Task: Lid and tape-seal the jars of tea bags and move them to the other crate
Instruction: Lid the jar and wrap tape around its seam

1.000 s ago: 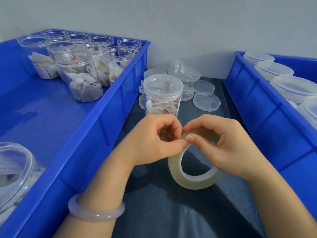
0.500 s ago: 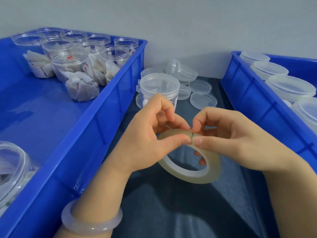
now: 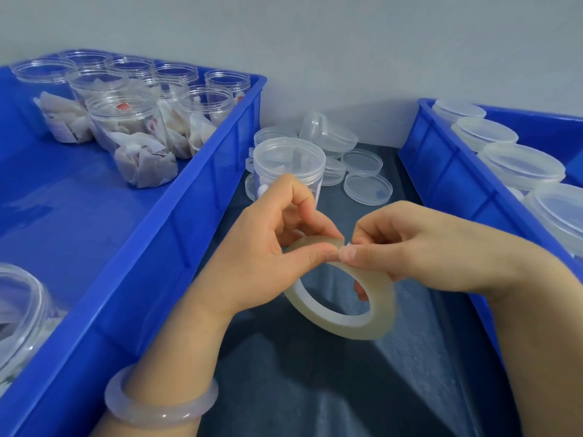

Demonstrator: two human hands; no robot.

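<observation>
Both hands hold a roll of clear tape [image 3: 347, 323] above the dark table. My left hand [image 3: 265, 250] pinches the roll's top edge between thumb and fingers. My right hand [image 3: 419, 244] pinches the same edge from the right, with fingers curled through the roll's hole. Just behind my left hand stands a lidded clear jar of tea bags [image 3: 288, 162] on the table. Several open jars of tea bags [image 3: 132, 134] stand in the far part of the left blue crate [image 3: 195, 197]. Several lidded jars [image 3: 520, 165] fill the right blue crate [image 3: 441, 171].
Several loose clear lids [image 3: 367, 187] lie on the table behind the lidded jar, against the grey wall. Another clear jar [image 3: 19, 310] shows at the near left edge inside the left crate. The dark table strip [image 3: 315, 389] runs between the two crates.
The roll has tipped from hanging upright to lying flatter. Both hands rose a little, and my right fingers moved through its hole while both thumbs met at the top edge.
</observation>
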